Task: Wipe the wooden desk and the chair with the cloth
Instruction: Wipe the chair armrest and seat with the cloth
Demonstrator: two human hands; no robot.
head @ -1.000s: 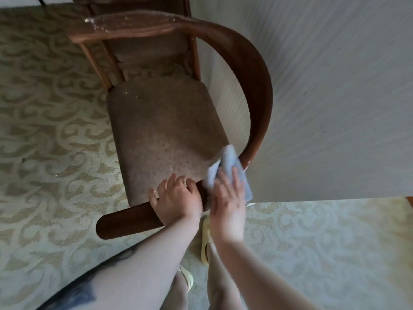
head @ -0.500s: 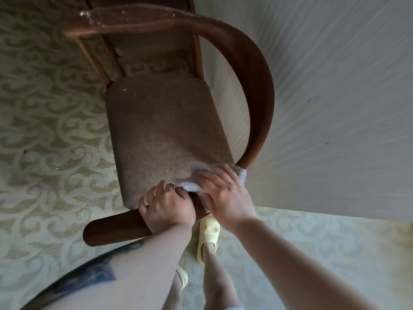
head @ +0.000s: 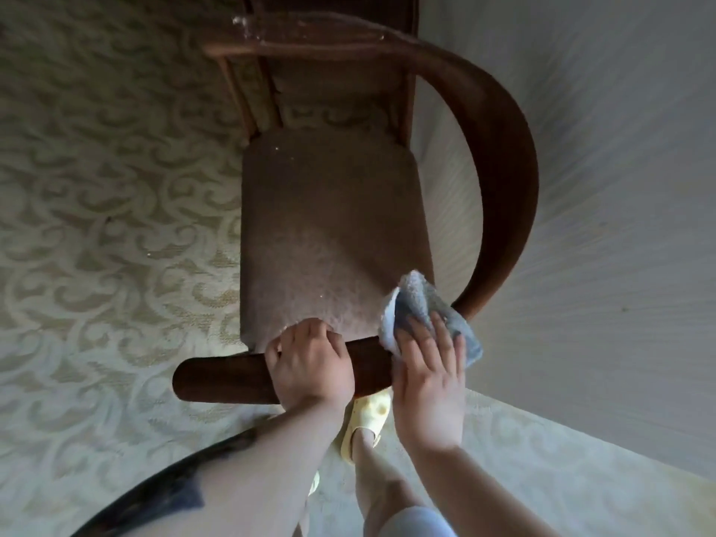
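Our left hand is wrapped over the near end of the chair's wooden armrest, fingers curled over its top edge and gripping it, the knuckles lying against the near edge of the seat cushion. Our right hand sits just to the right of it, fingers straight and spread, pressing the cloth flat against the same rail; it does not clench the cloth. The cloth is blue-grey with a paler edge, bunched up, and it lies at the near right corner of the seat, where the rail bends away toward the far side; part of it sticks out beyond our fingertips and part hangs to the right of the hand. The two hands are near each other but apart, with a bare stretch of dark wood between them. The chair is seen from above: a brown padded seat, a dark curved rail sweeping round its right side to the backrest at the far end. Below the rail, between our forearms, a foot in a yellow slipper stands on the carpet, which bears a pale scroll pattern. A plain light wall fills the right side.
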